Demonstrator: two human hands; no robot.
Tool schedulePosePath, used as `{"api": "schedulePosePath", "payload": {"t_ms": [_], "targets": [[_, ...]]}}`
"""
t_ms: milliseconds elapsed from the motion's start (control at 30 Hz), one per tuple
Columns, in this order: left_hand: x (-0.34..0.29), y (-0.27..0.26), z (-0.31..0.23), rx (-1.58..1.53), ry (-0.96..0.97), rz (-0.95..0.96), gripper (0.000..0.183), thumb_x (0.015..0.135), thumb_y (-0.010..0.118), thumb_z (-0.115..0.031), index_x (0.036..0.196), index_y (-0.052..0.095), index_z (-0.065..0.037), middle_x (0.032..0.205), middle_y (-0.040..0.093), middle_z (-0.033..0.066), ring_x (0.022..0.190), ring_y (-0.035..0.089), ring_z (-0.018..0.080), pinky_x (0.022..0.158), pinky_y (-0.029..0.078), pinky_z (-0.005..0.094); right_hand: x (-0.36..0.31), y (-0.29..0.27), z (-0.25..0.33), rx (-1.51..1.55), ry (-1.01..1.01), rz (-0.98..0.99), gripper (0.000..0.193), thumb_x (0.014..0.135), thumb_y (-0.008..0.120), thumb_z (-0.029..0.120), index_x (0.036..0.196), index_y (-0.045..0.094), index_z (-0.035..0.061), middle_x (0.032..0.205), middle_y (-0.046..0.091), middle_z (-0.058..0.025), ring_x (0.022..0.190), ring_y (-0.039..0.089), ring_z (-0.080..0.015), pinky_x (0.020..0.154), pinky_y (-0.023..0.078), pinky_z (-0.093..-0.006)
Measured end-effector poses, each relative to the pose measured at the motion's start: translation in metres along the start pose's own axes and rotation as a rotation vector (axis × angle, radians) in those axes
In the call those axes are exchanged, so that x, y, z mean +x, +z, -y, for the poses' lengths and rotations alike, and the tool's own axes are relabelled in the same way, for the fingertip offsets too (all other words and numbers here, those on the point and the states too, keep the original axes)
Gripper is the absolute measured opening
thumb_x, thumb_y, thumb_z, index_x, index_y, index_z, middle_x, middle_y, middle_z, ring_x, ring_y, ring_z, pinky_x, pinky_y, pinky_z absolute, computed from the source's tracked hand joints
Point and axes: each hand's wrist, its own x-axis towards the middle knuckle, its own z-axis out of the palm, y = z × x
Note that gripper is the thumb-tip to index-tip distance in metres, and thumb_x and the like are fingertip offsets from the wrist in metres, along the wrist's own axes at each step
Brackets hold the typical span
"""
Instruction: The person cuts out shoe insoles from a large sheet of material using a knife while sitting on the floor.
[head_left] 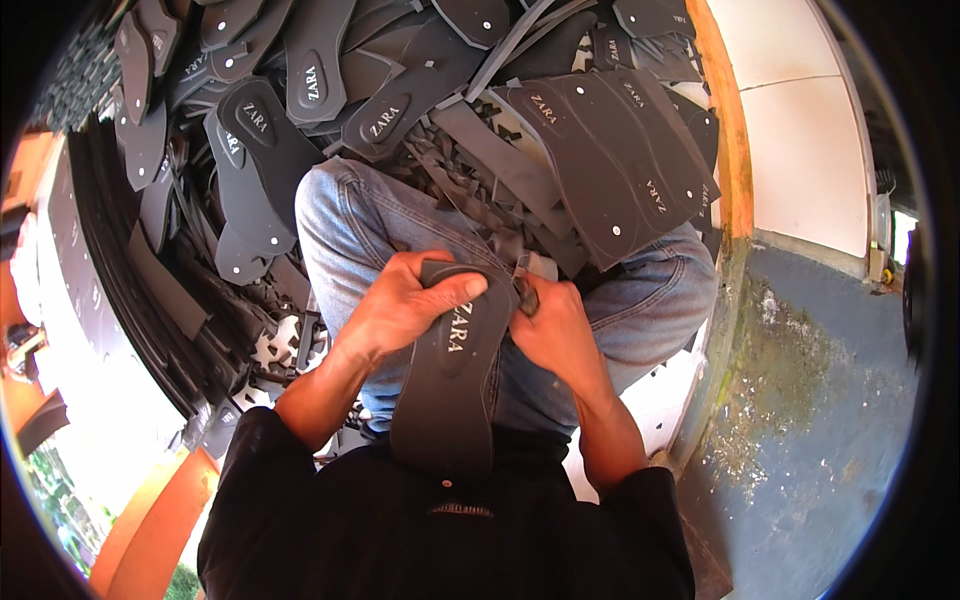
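My left hand [420, 300] grips a dark grey foam sandal sole [440, 400] near its upper end, thumb on its face. The sole hangs lengthwise over my lap, its lower end against my black shirt. At the sole's upper right edge, my right hand [552, 325] is closed round a small dark-handled tool [525, 297]; its working end is too small to make out. A pale grey scrap [541, 266] shows just above this hand. Over my right knee lies a foam sheet [610, 150] with several sole shapes marked on it.
Several cut soles [262, 125] are heaped beyond my knees, among foam scraps and strips [460, 170]. Stacked dark foam sheets [125, 260] stand on the left. A wooden post [728, 120] and a stained grey floor [800, 400] are to the right.
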Motion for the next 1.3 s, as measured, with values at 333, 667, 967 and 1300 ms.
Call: {"api": "schedulePosePath", "payload": {"t_ms": [333, 667, 967, 1300], "targets": [[-0.005, -0.057, -0.009, -0.734, 0.508, -0.748, 0.021, 0.092, 0.054, -0.016, 0.106, 0.057, -0.001, 0.095, 0.063, 0.0080, 0.084, 0.063, 0.0159, 0.075, 0.053, 0.0270, -0.031, -0.024, -0.024, 0.451, 0.478, -0.251, 0.033, 0.085, 0.065, 0.019, 0.065, 0.049, -0.0020, 0.052, 0.042, -0.0009, 0.052, 0.039, -0.0073, 0.047, 0.033, -0.0275], [0.016, 0.061, 0.025, -0.794, 0.065, -0.023, 0.014, 0.081, 0.069, -0.008, 0.093, 0.063, -0.005, 0.080, 0.065, 0.0031, 0.067, 0.061, 0.0130, 0.061, 0.050, 0.0232, -0.073, -0.023, -0.021, 0.065, 0.400, -0.255, 0.032, 0.084, 0.065, 0.017, 0.062, 0.048, 0.0000, 0.047, 0.044, -0.0128, 0.040, 0.038, -0.0204, 0.042, 0.035, -0.0344], [0.006, 0.080, 0.035, -0.711, 0.001, 0.108, 0.016, 0.083, 0.068, -0.015, 0.092, 0.063, -0.003, 0.079, 0.063, 0.0039, 0.065, 0.059, 0.0130, 0.059, 0.047, 0.0253, -0.084, -0.037, -0.025, 0.029, 0.483, -0.268, 0.029, 0.083, 0.064, 0.017, 0.064, 0.050, -0.0001, 0.048, 0.048, -0.0148, 0.040, 0.047, -0.0276, 0.043, 0.037, -0.0369], [0.001, 0.075, 0.048, -0.674, -0.039, 0.093, 0.018, 0.082, 0.067, -0.014, 0.092, 0.062, 0.000, 0.078, 0.062, 0.0051, 0.061, 0.054, 0.0122, 0.056, 0.043, 0.0244, -0.095, -0.036, -0.025, -0.087, 0.547, -0.171, 0.028, 0.082, 0.063, 0.018, 0.064, 0.052, -0.0014, 0.052, 0.051, -0.0201, 0.048, 0.052, -0.0389, 0.047, 0.040, -0.0421]]}}
